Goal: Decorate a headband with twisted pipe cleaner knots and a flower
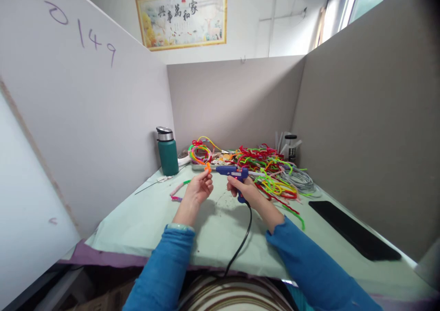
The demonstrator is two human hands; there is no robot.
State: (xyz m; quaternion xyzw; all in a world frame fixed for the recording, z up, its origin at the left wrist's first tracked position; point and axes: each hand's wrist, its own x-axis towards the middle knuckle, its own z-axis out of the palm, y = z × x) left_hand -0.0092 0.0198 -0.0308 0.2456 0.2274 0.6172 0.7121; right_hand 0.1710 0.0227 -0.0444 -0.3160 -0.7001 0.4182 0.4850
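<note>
My right hand (244, 189) is wrapped round the handle of a blue hot glue gun (229, 170), its nozzle pointing left. A clear glue stick (257, 174) sticks out of the gun's back, and a black cord (244, 240) runs down from the handle to the table's front edge. Between the fingertips of my left hand (200, 187) is a small orange piece of pipe cleaner (208, 167), held upright at the nozzle tip. Whether the tip touches it I cannot tell. Short pink and green pipe cleaner pieces (178, 191) lie beside my left hand.
A tangle of coloured pipe cleaners (268, 164) fills the back right. Behind my hands stands a metal tray (197, 167) with small parts. A green bottle (168, 152) is at the back left, a black phone-like slab (354, 230) at the right. Grey panels (233, 104) enclose the table.
</note>
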